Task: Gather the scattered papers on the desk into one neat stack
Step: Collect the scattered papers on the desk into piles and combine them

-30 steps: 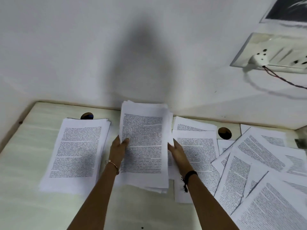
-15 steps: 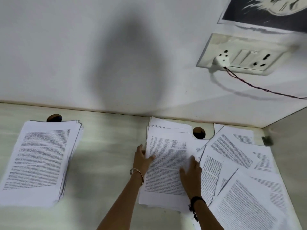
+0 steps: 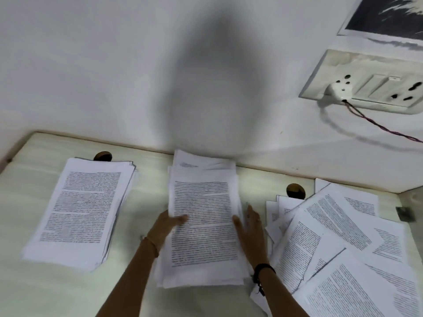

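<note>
View: head camera, looking forward and down.
Middle bundle [image 3: 203,225]: lies lengthwise at the centre of the desk [image 3: 34,289], its far end at the back edge and its sheets slightly fanned.
Change of bundle place: half a second ago it sat against the scattered sheets by the right cable hole [image 3: 295,191]. Now it is separated from them, with bare desk on both sides.
Left hand [image 3: 169,223]: grips the bundle's left edge, thumb on the top page and fingers hidden beneath the paper.
Right hand [image 3: 251,227]: flat against the bundle's right edge with fingers straight and thumb on the top page. It clasps nothing.
Change of hands: earlier both lay on the top page. Now each is at a side edge.
Left stack [image 3: 80,209]: squared pile near the desk's left edge, just below the left cable hole [image 3: 103,156]. It is apart from the bundle and its place on the desk is unchanged.
Scattered sheets [image 3: 332,236]: overlapping at mixed angles across the right end of the desk, down to the front right corner.
Wrists: thin bangle [image 3: 152,242] on the left, black band [image 3: 263,267] on the right.
Wall: socket panel [image 3: 366,83] with a white plug [image 3: 338,90] and a twisted cable [image 3: 377,124], and a dark print [image 3: 389,17] above.
Sharpness: hands and bundle are motion-blurred.
</note>
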A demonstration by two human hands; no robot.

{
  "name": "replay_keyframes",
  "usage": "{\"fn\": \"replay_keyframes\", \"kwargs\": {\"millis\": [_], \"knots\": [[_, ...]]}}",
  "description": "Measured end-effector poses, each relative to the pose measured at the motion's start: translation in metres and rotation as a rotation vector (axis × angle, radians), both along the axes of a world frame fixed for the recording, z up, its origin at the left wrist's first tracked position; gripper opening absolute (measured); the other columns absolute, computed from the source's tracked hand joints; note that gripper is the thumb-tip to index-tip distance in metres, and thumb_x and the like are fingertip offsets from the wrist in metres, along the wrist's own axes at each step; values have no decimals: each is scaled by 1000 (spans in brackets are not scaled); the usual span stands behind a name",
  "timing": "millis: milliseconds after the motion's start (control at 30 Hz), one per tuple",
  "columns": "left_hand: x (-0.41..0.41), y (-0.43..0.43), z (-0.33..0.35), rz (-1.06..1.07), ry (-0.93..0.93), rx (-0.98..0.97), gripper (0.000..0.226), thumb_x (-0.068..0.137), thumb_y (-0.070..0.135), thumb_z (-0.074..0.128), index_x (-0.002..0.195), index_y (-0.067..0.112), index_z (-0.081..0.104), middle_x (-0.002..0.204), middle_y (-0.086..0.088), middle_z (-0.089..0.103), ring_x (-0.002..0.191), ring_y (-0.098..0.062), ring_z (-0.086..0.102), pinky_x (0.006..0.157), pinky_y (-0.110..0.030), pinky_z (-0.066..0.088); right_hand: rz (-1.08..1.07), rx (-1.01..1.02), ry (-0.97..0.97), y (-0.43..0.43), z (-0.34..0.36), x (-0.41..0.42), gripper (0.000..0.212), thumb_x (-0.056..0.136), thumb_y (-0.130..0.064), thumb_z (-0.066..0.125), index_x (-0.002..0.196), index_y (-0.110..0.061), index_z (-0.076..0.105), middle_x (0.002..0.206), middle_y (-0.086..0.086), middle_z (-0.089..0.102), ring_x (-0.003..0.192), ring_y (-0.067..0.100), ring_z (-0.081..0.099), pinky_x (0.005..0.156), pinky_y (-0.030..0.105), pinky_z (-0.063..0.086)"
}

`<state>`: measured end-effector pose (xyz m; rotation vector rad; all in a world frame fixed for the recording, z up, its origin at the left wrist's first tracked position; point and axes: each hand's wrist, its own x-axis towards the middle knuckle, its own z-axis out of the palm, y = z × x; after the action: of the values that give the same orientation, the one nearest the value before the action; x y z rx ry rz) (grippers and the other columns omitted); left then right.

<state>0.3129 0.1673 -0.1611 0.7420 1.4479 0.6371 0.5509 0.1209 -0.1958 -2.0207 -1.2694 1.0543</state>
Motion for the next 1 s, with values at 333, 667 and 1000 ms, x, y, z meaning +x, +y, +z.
{"fn": "replay_keyframes", "kwargs": {"millis": [333,667,1000], "knots": [[-73,-78,-50,448,233,-71,74,77,49,64,135,12,38,133,-11,52,120,-32,52,104,-51,41,321,-48,67,-7,-6,-120,59,101,-28,41,152,-15,15,153,6,24,141,21,25,114,25,21],[-45,-89,-15,536,18,36,40,78,3,61,116,7,54,112,-21,61,106,-41,58,94,-57,47,-22,9,-62,-38,-4,-84,52,95,-40,51,137,-10,46,134,11,48,125,27,43,106,36,37],[24,-113,-18,553,-246,-2,64,71,5,68,131,14,46,125,-12,60,110,-30,60,93,-49,51,-195,-50,636,-45,10,-35,35,87,0,64,119,-14,59,117,9,67,104,25,64,91,40,52]]}}
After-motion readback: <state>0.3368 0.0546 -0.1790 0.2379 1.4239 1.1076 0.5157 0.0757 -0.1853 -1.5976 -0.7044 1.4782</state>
